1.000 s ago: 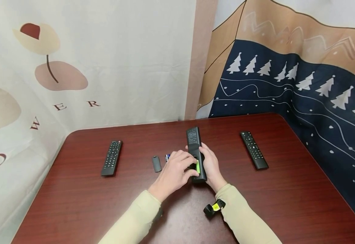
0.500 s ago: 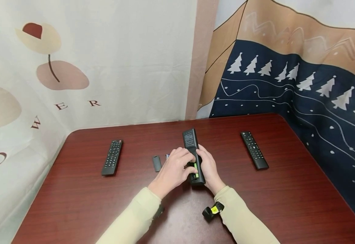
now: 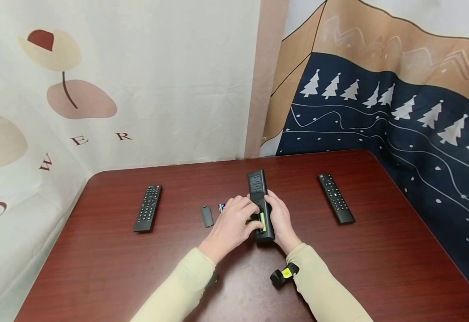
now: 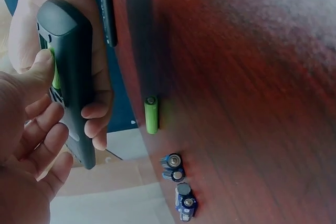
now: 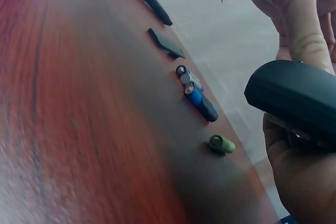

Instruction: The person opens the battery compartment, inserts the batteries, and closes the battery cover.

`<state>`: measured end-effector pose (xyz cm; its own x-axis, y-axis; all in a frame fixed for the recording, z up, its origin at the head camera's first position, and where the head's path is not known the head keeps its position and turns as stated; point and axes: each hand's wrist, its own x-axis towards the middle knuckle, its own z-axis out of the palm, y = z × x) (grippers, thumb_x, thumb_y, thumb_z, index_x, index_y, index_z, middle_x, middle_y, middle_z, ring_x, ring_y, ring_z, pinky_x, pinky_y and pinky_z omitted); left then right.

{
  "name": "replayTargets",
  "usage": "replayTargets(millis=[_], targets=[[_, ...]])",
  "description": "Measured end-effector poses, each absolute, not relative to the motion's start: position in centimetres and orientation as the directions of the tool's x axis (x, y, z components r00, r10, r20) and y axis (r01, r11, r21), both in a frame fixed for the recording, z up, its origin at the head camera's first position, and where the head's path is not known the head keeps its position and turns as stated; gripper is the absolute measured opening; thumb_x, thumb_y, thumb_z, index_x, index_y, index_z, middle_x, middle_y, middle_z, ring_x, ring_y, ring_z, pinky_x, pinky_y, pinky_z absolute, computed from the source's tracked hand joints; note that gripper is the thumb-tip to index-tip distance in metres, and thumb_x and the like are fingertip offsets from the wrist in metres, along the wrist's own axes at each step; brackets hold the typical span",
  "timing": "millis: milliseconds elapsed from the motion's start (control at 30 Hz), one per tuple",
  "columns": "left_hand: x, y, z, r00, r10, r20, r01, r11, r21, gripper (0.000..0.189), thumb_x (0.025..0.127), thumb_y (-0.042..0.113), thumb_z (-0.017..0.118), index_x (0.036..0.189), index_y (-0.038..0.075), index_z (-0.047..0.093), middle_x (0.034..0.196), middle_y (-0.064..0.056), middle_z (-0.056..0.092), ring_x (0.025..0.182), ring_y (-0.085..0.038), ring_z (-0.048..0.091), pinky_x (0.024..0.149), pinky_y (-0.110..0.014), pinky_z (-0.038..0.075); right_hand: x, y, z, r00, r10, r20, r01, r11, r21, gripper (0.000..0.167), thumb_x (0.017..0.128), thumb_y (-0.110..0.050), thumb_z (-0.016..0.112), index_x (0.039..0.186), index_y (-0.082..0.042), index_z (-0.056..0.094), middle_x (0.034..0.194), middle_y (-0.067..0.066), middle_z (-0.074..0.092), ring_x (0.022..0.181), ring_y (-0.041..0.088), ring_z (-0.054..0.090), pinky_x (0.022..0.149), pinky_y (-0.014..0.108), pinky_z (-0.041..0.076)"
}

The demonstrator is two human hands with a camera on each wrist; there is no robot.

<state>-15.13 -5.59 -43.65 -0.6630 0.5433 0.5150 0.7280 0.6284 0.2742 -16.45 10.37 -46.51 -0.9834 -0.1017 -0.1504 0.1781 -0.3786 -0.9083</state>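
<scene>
A black remote control [image 3: 257, 181] is held above the table, its back with the printed label facing up. My right hand [image 3: 282, 219] grips it along the right side, fingers wrapped underneath. Inside its uncovered battery compartment lies a green battery [image 3: 263, 221]. My left hand [image 3: 232, 223] reaches over from the left, thumb and forefinger at this battery; in the left wrist view the thumb rests on it [image 4: 56, 74]. The forefinger's tip is partly hidden. A loose green battery [image 4: 151, 115] lies on the table beyond, shown in both wrist views.
Several blue batteries [image 5: 200, 102] lie by the loose green one, mostly hidden by my left hand in the head view. A dark battery cover [image 3: 207, 216] lies left of them. Other remotes rest at left [image 3: 147, 209] and right [image 3: 336, 199] on the dark red table [image 3: 97, 268].
The remote and both hands shift slightly left, then back right. Thumb and forefinger stay at the green battery, more of which was covered a second ago.
</scene>
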Motion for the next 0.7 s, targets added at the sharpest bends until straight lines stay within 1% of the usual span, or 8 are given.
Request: replayTargets(millis=[100,233,367,533,600,700], targets=[[-15.1,-5.6,-43.8,-0.662,0.542,0.518,0.725,0.637,0.261,0.033,0.077,0.03,0.089,0.097,0.01,0.072,0.094,0.001,0.066,0.09,-0.019,0.056,0.076,-0.033,0.045,-16.6,10.7,-46.6,-0.984,-0.106,-0.145,0.174,-0.378,-0.909,0.049,0.105,-0.021,0.034,0.15,-0.009,0.049,0.143,0.028,0.057,0.089,0.016,0.066,0.068,0.033,0.055],[-15.2,-5.7,-43.9,-0.673,0.535,0.51,0.716,0.645,0.268,0.034,0.078,0.031,0.089,0.098,0.009,0.071,0.091,-0.001,0.065,0.087,-0.018,0.054,0.075,-0.033,0.044,-16.8,11.1,-46.6,-0.984,-0.098,-0.147,0.173,-0.354,-0.919,0.048,0.106,-0.022,0.034,0.149,-0.01,0.051,0.144,0.029,0.054,0.087,0.019,0.065,0.068,0.034,0.055],[-15.4,-5.8,-44.0,-0.697,0.529,0.484,0.698,0.655,0.289,0.035,0.08,0.03,0.088,0.099,0.007,0.07,0.092,-0.002,0.066,0.089,-0.019,0.054,0.078,-0.034,0.046,-17.0,11.4,-46.6,-0.984,-0.094,-0.152,0.175,-0.349,-0.92,0.048,0.106,-0.022,0.033,0.148,-0.01,0.052,0.143,0.029,0.055,0.088,0.022,0.065,0.069,0.036,0.055],[-15.6,-5.9,-44.2,-0.723,0.518,0.457,0.676,0.667,0.314,0.036,0.08,0.029,0.087,0.102,0.007,0.071,0.097,-0.003,0.069,0.093,-0.021,0.058,0.081,-0.036,0.047,-17.1,11.6,-46.5,-0.985,-0.085,-0.153,0.173,-0.359,-0.917,0.047,0.107,-0.021,0.032,0.147,-0.008,0.051,0.135,0.028,0.059,0.087,0.026,0.067,0.068,0.038,0.056],[-15.7,-6.0,-44.3,-0.73,0.516,0.449,0.67,0.671,0.318,0.037,0.08,0.029,0.088,0.104,0.007,0.071,0.099,-0.004,0.069,0.095,-0.021,0.058,0.082,-0.037,0.048,-17.1,11.6,-46.5,-0.985,-0.083,-0.148,0.168,-0.361,-0.917,0.046,0.107,-0.021,0.032,0.148,-0.008,0.05,0.133,0.03,0.059,0.086,0.026,0.068,0.07,0.038,0.057],[-15.8,-6.1,-44.7,-0.739,0.515,0.434,0.663,0.671,0.331,0.039,0.078,0.027,0.089,0.105,0.006,0.071,0.101,-0.005,0.069,0.097,-0.022,0.059,0.085,-0.038,0.049,-17.2,11.8,-46.5,-0.986,-0.086,-0.145,0.166,-0.359,-0.918,0.047,0.108,-0.02,0.031,0.151,-0.01,0.047,0.136,0.03,0.057,0.088,0.023,0.069,0.078,0.038,0.059]])
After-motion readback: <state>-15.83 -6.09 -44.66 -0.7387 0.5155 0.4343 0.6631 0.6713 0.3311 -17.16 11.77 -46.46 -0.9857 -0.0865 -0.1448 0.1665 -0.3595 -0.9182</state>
